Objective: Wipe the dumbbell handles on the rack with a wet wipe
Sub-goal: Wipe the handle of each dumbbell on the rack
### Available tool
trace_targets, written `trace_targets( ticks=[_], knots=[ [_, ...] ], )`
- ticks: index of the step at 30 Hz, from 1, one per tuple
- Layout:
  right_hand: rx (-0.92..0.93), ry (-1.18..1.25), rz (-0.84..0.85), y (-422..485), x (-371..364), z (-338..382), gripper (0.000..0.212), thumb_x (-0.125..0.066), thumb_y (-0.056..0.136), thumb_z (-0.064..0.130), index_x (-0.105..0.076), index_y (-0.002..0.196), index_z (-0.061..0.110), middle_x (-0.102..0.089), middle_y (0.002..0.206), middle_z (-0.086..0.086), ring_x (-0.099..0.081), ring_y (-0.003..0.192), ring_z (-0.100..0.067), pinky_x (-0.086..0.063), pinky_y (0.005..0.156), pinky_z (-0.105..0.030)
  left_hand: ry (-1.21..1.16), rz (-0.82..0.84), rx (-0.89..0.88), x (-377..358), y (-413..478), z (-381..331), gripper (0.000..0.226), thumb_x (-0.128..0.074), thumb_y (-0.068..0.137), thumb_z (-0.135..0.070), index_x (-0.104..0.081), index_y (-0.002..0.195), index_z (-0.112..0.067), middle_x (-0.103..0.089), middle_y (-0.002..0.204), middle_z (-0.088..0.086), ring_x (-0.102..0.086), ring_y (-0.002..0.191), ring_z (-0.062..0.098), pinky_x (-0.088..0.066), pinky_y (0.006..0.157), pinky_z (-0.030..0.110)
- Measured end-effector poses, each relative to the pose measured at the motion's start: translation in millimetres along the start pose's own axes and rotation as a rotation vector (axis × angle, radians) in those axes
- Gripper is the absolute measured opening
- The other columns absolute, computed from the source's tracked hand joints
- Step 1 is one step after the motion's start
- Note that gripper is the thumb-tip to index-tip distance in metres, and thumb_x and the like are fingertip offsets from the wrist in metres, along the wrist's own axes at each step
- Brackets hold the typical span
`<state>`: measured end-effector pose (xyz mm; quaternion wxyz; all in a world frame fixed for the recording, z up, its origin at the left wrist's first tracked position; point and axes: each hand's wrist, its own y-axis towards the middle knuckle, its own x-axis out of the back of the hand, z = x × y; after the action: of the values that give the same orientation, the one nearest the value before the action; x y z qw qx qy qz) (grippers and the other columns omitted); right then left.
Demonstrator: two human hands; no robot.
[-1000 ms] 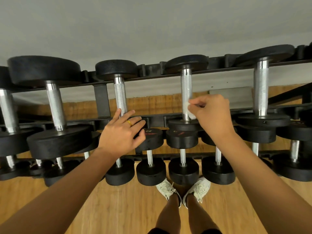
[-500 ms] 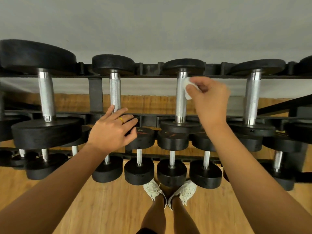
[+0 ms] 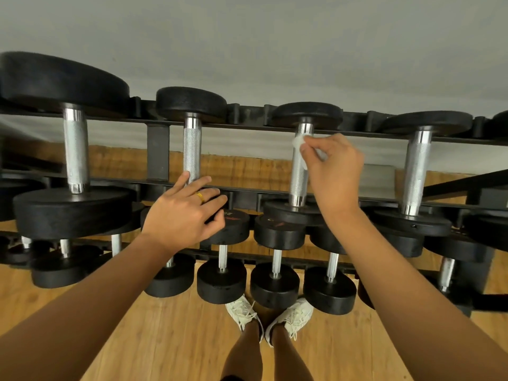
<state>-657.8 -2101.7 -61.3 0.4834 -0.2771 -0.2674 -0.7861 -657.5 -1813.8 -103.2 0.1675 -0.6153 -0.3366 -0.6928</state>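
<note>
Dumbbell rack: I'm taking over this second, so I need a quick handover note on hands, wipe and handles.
Right hand pinches the wet wipe against the top of the third handle, top row.
Left hand lies open on the second dumbbell, at its near head.
Done: cannot tell which handles are already clean.
Left: the rest of this handle, the fourth handle, the lower rows.

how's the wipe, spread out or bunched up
Bunched up: the wet wipe is a small wad pinched by the right hand against the upper end of a dumbbell handle.
</note>
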Motion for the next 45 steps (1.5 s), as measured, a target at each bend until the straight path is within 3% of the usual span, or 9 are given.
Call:
trace_targets(
  ticks=[5,10,15,19,23,31,36,42,45],
  knots=[
    [-0.034,-0.009,-0.012,14.7,-1.0,4.6,0.021,-0.068,0.095,0.021,-0.075,0.113,0.013,-0.069,0.105,-0.004,-0.063,0.094,-0.010,-0.039,0.077,-0.003,-0.001,0.009,0.000,0.7,0.5,-0.5,0.031,-0.056,0.097,-0.029,-0.081,0.109,-0.016,-0.078,0.109,0.006,-0.069,0.119,0.030,-0.046,0.110,0.057],
    [0.005,-0.069,0.127,-24.7,7.8,-2.3,0.022,-0.070,0.094,0.018,-0.075,0.114,0.011,-0.061,0.094,0.000,-0.055,0.082,-0.008,-0.035,0.072,-0.006,-0.007,0.013,0.003,2.1,-0.1,-1.0,0.031,-0.055,0.098,-0.029,-0.081,0.109,-0.015,-0.078,0.109,0.007,-0.069,0.119,0.030,-0.047,0.109,0.058],
    [-0.022,-0.046,0.135,-4.7,8.4,-0.5,0.024,-0.070,0.093,0.021,-0.075,0.115,0.012,-0.066,0.101,-0.003,-0.060,0.088,-0.010,-0.049,0.083,-0.021,-0.009,0.028,0.012,3.9,2.0,-0.9,0.030,-0.056,0.098,-0.029,-0.081,0.109,-0.015,-0.078,0.110,0.007,-0.068,0.119,0.030,-0.047,0.109,0.058],
    [-0.088,0.010,0.175,-14.0,11.8,0.2,0.023,-0.071,0.092,0.020,-0.075,0.114,0.015,-0.064,0.102,0.000,-0.058,0.090,-0.008,-0.041,0.080,-0.009,-0.018,0.053,0.018,4.6,0.9,-0.8,0.029,-0.058,0.098,-0.029,-0.080,0.111,-0.016,-0.078,0.111,0.007,-0.068,0.121,0.030,-0.045,0.111,0.058],
    [-0.103,0.028,0.303,-46.3,22.0,-11.6,0.021,-0.073,0.090,0.017,-0.076,0.111,0.016,-0.062,0.097,0.004,-0.058,0.090,-0.008,-0.047,0.088,-0.024,-0.018,0.051,0.025,6.0,0.6,-0.8,0.029,-0.057,0.098,-0.029,-0.080,0.112,-0.016,-0.078,0.111,0.008,-0.067,0.121,0.030,-0.045,0.111,0.058],
    [-0.100,0.062,0.250,-29.4,18.9,-11.3,0.015,-0.075,0.088,0.018,-0.079,0.102,0.015,-0.069,0.096,0.003,-0.059,0.087,-0.004,-0.041,0.080,-0.005,0.006,0.006,0.012,2.7,-0.4,-1.3,0.028,-0.057,0.098,-0.027,-0.081,0.108,-0.015,-0.078,0.107,0.008,-0.069,0.117,0.031,-0.047,0.109,0.058],
    [-0.106,0.025,0.442,-37.7,30.1,-13.3,0.013,-0.078,0.085,0.017,-0.080,0.098,0.019,-0.068,0.097,0.006,-0.060,0.092,-0.009,-0.047,0.088,-0.023,0.005,0.019,0.016,3.8,0.2,-2.4,0.029,-0.056,0.099,-0.027,-0.080,0.109,-0.014,-0.078,0.107,0.009,-0.069,0.117,0.032,-0.046,0.110,0.057],
    [-0.029,-0.009,0.351,-23.0,22.0,-8.7,0.011,-0.077,0.087,0.018,-0.079,0.098,0.017,-0.068,0.101,0.003,-0.059,0.093,-0.007,-0.043,0.082,-0.013,0.007,0.017,0.015,4.4,0.4,-2.4,0.030,-0.055,0.100,-0.027,-0.081,0.108,-0.014,-0.078,0.106,0.009,-0.070,0.116,0.032,-0.047,0.108,0.057],
    [-0.059,0.020,0.443,-38.9,27.8,-13.5,0.013,-0.076,0.088,0.017,-0.078,0.100,0.019,-0.064,0.103,0.009,-0.055,0.092,0.002,-0.038,0.084,-0.004,0.002,-0.002,-0.011,3.1,-0.5,-2.5,0.031,-0.055,0.100,-0.027,-0.081,0.108,-0.012,-0.078,0.105,0.010,-0.070,0.116,0.033,-0.049,0.107,0.057]
  ],
)
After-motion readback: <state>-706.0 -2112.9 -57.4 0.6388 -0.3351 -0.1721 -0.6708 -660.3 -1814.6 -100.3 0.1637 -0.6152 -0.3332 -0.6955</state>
